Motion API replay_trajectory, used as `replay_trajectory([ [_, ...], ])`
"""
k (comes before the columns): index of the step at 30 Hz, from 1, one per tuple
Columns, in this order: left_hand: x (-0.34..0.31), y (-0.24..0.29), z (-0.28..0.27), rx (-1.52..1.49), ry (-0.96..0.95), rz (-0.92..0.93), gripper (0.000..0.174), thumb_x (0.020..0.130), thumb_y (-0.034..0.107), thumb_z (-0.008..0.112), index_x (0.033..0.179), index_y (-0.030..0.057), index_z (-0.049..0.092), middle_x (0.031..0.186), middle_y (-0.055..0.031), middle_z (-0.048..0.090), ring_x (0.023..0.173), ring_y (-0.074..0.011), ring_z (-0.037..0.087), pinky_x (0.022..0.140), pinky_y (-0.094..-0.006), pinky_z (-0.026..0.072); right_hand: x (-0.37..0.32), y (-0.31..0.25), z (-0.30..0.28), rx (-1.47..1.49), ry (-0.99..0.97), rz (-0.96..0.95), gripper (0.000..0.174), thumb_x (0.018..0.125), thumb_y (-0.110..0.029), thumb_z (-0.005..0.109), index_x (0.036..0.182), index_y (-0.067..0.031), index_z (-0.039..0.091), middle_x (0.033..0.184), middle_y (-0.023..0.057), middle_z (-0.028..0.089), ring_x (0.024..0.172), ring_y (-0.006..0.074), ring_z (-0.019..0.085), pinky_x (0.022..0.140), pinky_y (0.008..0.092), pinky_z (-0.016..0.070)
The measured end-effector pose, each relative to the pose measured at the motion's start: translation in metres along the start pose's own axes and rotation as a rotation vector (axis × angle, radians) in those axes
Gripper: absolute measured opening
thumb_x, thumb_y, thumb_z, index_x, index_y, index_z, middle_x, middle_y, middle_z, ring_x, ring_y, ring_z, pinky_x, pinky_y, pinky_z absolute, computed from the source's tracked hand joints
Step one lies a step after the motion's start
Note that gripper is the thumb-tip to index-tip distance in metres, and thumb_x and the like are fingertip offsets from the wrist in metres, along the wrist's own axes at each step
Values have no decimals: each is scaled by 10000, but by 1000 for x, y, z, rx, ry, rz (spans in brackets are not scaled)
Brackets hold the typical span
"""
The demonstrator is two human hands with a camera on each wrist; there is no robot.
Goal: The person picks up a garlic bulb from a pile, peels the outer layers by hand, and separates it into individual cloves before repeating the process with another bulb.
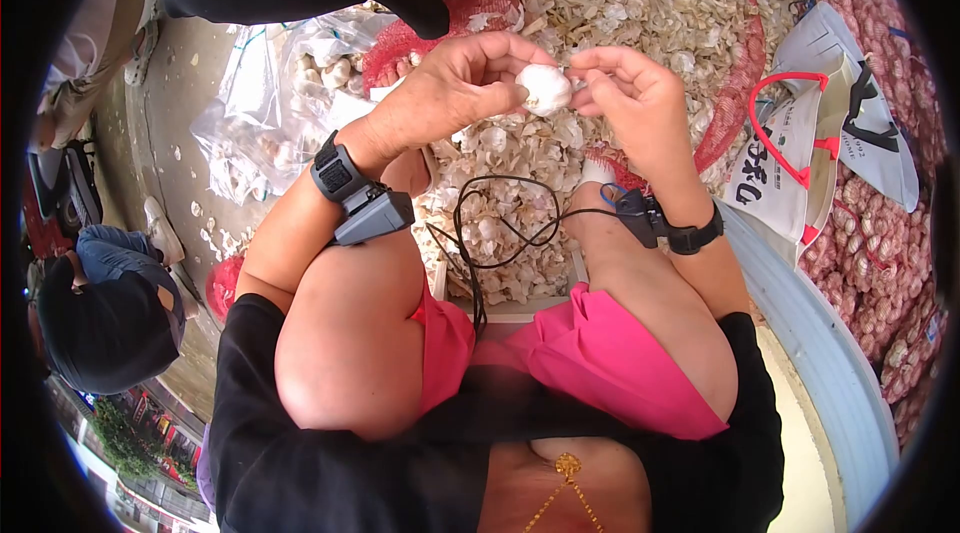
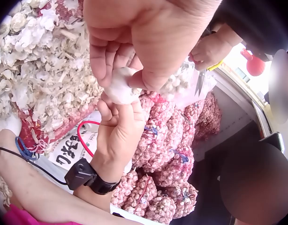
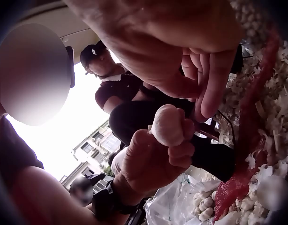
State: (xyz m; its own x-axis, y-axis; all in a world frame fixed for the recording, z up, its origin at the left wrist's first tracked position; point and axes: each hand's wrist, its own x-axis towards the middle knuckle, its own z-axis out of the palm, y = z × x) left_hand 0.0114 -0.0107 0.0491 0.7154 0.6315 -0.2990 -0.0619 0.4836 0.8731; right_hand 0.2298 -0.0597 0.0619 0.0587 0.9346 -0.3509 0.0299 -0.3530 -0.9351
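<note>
A white garlic bulb [image 1: 545, 90] is pinched between the thumb and fingers of my left hand [image 1: 455, 93], raised over the heap of dry garlic skins [image 1: 500, 153]. My right hand [image 1: 635, 103] is close beside the bulb, its bent fingertips right at the bulb's side in the head view. In the right wrist view, the bulb [image 3: 167, 124] rests against the left fingers, and the right hand's fingers [image 3: 214, 84] point down beside it, with nothing visible held. The left wrist view shows the bulb [image 2: 120, 86] partly covered by the left thumb.
A clear plastic bag [image 1: 255, 133] with garlic bulbs lies to the left. Red netting [image 1: 745, 83] edges the heap. A white paper bag with red handles [image 1: 780, 173] stands at the right, beside stacked net sacks of garlic [image 1: 870, 243]. A black cable [image 1: 510, 258] loops between my knees. Other people sit nearby.
</note>
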Motion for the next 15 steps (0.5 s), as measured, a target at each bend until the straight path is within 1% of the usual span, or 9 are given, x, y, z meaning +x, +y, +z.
replay_trajectory([
  [2,0,-1,-4,71,-43,-18,371,903,4,586,1272,23,552,1126,-33,636,1017,-83,603,877,-234,496,0,-7,-5,95,-208,116,168,879,-88,686,994,34,672,871,79,703,765,113,681,670,230,550],
  [3,-1,-1,-4,71,-44,-18,371,903,4,586,1272,23,552,1126,-33,636,1017,-83,603,877,-234,496,0,-8,-5,95,-207,117,168,879,-88,686,994,34,672,871,79,703,765,113,681,670,230,550],
  [5,-2,0,-4,219,-11,-4,355,891,-11,586,1243,33,589,1103,-21,648,960,-66,604,846,-224,495,-1,-8,-4,14,-242,145,183,879,-96,691,986,50,665,873,94,702,752,111,676,664,227,549],
  [6,-3,2,-3,219,-11,-6,355,891,-11,586,1243,33,589,1103,-21,648,960,-66,604,846,-224,495,-1,-8,-4,15,-243,146,183,879,-96,691,986,50,665,873,94,702,752,111,676,664,227,549],
  [8,-4,8,-1,404,-42,41,344,883,-16,583,1219,45,627,1056,-7,666,898,-53,602,811,-222,498,0,-7,-7,20,-314,191,179,872,-96,700,969,50,663,881,96,701,760,120,679,671,233,556],
  [12,-7,10,1,399,-61,37,353,874,-17,585,1216,47,643,1027,-3,682,891,-58,606,809,-230,506,0,-5,-9,90,-355,249,162,866,-83,698,950,51,661,877,103,699,768,131,683,678,237,564],
  [15,-7,9,0,395,-85,54,368,868,-21,585,1225,49,642,1032,-6,687,918,-65,607,837,-233,500,1,-1,-12,128,-380,261,154,875,-85,677,943,53,659,873,111,694,770,146,690,687,244,574],
])
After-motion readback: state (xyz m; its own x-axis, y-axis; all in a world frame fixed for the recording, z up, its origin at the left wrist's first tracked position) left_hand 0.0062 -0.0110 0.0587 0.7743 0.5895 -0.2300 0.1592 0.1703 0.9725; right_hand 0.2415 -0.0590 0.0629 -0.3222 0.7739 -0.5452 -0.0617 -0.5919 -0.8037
